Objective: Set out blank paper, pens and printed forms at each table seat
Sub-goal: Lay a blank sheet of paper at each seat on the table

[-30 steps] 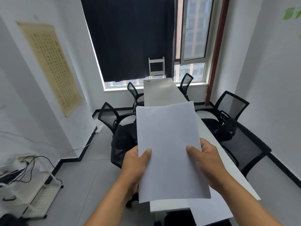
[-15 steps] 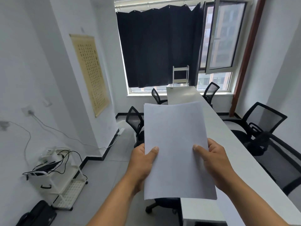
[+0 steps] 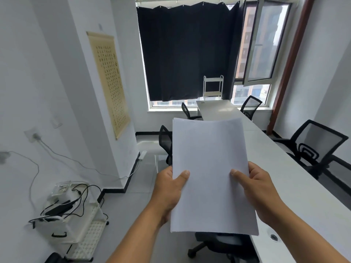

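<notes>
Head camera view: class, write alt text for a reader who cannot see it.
Two bare hands, left hand and right hand, grip a stack of blank white paper sheets by its sides above a long white table. Black mesh office chairs flank the table; a black curtain covers the window.

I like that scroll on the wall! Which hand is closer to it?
Left. The left hand grips the paper's edge on the side toward the scroll; the right hand grips the far edge, by the table.

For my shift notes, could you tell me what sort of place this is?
Most likely a small office meeting room: a long white table lined with black mesh chairs, plus a curtained window.
</notes>
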